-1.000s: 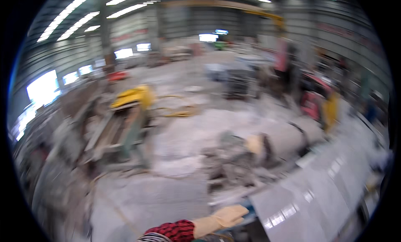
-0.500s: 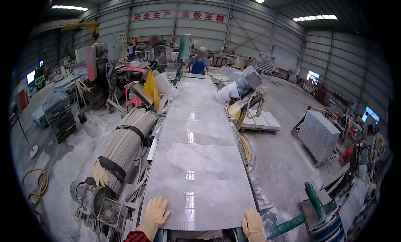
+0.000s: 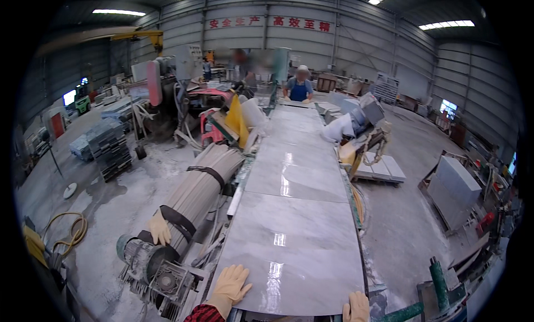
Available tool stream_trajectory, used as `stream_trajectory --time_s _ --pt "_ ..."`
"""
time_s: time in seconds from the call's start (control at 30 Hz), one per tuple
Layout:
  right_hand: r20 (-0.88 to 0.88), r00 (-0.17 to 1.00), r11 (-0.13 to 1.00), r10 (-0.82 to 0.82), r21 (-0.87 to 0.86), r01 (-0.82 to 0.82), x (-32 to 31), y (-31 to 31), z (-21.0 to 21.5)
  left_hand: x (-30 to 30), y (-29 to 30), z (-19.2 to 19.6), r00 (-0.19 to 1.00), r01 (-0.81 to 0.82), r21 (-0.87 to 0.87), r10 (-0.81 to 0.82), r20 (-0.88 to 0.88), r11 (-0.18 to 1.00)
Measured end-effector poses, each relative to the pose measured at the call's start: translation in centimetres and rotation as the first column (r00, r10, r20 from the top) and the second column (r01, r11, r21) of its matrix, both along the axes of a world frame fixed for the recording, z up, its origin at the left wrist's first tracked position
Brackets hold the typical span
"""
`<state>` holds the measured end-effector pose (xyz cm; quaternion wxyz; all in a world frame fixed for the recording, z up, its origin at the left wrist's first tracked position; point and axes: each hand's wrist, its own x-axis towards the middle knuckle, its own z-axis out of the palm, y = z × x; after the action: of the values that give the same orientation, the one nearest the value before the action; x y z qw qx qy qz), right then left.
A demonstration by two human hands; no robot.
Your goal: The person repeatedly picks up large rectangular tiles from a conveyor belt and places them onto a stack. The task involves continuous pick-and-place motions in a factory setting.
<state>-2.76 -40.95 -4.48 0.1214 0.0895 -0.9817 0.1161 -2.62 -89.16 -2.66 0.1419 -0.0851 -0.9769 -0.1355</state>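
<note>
A polished white-grey stone slab (image 3: 289, 266) lies flat in front of me, its near edge close to my body. My left hand (image 3: 231, 287), in a cream rubber glove, rests on the slab's near left corner with its fingers spread. My gloved right hand (image 3: 356, 307) is at the near right corner, fingers stretched forward along the edge; the lower picture edge cuts it off. Beyond a thin seam, a second slab (image 3: 297, 174) continues the line away from me.
On the left are a motor with gearbox (image 3: 139, 258), a strapped bundle of pale strips (image 3: 194, 188) and a loose glove (image 3: 159, 228). Green pipework (image 3: 438, 283) stands at right. A co-worker in a blue apron (image 3: 299, 92) stands at the far end; another person is behind machinery.
My view has swung left, so the whole scene sits farther right. Both hands stay at the slab's near corners, with little visible movement against it.
</note>
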Motion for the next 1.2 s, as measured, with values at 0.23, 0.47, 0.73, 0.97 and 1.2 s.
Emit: stream_trajectory --time_s 0.23,0.47,0.73,0.97,1.2 --pt "0.116 0.993 0.999 -0.020 -0.047 0.026 -1.9 -0.7 2.2 0.7 0.0 -1.2 0.999 -0.046 -0.043 0.047 0.016 0.998" --pt "-0.183 0.979 0.993 0.094 -0.048 -0.104 -2.3 0.9 -2.0 0.9 0.6 -0.3 0.994 -0.058 -0.008 0.059 0.097 0.998" --pt "-0.061 0.994 0.996 0.088 0.007 -0.088 -2.4 0.8 -1.7 1.3 0.5 -0.9 0.995 -0.065 0.004 0.064 0.073 0.998" --pt "-0.104 0.985 0.987 0.138 -0.071 -0.146 -2.2 0.0 0.2 1.4 0.6 -0.5 0.994 -0.061 0.024 0.059 0.093 0.998" --pt "-0.273 0.939 0.971 0.209 -0.053 -0.232 -1.9 0.1 -0.3 1.6 0.6 -0.5 0.994 -0.057 0.024 0.054 0.094 0.998"
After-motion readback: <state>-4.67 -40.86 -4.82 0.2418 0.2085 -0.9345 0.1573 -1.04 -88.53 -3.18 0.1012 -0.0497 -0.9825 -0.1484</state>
